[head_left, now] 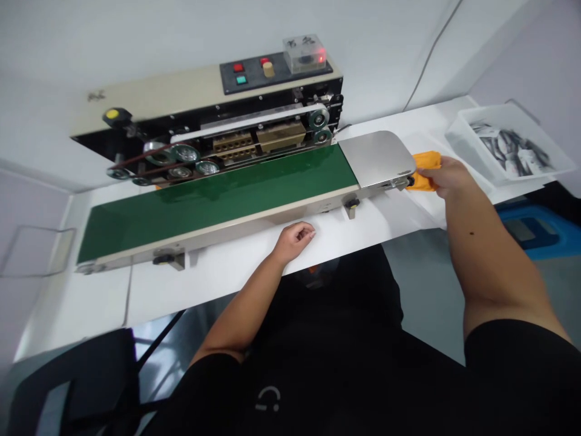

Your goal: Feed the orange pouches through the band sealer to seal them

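R hand [451, 177] has the orange cloth [427, 161] pinched btwn thumb & fingers. Might be a bag, can't tell. It's at the R end of the machine [181, 91], just past the round edge of the shiny plate [379, 158].

From the R palm, the cloth goes L, to the plate. So it sits btwn hand & plate. Its L side comes right up to the plate's edge; can't tell if they touch or if some is tucked under.

R hand is the near one, obv. L hand [294, 241] is well apart, down on the table [236, 266] in front of the belt [218, 194]. Its fingers are curled up loose, w/ nothing seen in them; can't tell if they close all the way.

Which way does the cloth point? The bit I can see sticks out L from the fingers, abt in line w/ the belt, which runs long L to R. But it's soft & bunchy, abt as wide as it is deep, & fingers hide part, so can't tell its long way for sure. A clear tub [472, 154] is just R of the hand.
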`<state>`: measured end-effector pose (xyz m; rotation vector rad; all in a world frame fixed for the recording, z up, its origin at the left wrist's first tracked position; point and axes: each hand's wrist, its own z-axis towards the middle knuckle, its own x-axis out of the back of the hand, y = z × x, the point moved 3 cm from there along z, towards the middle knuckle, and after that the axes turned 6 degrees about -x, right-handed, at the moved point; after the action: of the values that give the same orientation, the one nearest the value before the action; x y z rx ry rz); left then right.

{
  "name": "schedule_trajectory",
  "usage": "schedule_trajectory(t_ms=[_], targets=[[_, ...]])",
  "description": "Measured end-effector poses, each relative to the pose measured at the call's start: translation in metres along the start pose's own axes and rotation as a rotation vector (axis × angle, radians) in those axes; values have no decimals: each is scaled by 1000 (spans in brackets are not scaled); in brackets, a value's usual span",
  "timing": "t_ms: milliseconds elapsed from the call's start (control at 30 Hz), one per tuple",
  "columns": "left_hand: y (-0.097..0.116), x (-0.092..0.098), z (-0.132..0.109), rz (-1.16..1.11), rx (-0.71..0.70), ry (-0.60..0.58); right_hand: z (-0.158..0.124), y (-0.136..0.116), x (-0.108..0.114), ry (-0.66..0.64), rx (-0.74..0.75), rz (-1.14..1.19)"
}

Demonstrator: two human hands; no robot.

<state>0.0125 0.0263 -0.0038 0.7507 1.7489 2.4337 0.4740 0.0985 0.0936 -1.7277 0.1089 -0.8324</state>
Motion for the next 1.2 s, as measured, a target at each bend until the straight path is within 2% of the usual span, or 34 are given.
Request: schedule_trajectory(t_ms=[67,133,233,300,367,433,533,600,700,800,900,1067,1200], targets=[[3,0,0,11,-14,-9,-4,-5,12,20,-33,166],[7,0,1,27,-34,-26,-17,-15,29,180,92,273],[14,-1,1,64,-67,-50,-59,-31,41,364,338,293],[18,-1,1,87,-85,-65,-98,-36,31,367,436,335],[20,-1,0,102,-109,-85,-138,-35,6,314,454,426],[23,-3,-2,102,-141,-101,-175,-28,-33,166,372,413],[25,-4,-7,39,-167,-81,-219,-12,-95,-103,280,278],[25,-5,-9,-12,-168,-40,-236,-1,-130,-246,342,145],[23,-6,-9,56,-176,-16,-242,13,-167,-426,479,-33],[21,-5,-8,153,-182,-1,-235,26,-183,-523,522,-130],[19,-3,-7,203,-189,1,-229,35,-182,-532,477,-183],[20,-2,-7,206,-208,7,-226,41,-174,-404,382,-125],[17,-4,-7,228,-192,-43,-224,41,-177,-480,383,-70]])
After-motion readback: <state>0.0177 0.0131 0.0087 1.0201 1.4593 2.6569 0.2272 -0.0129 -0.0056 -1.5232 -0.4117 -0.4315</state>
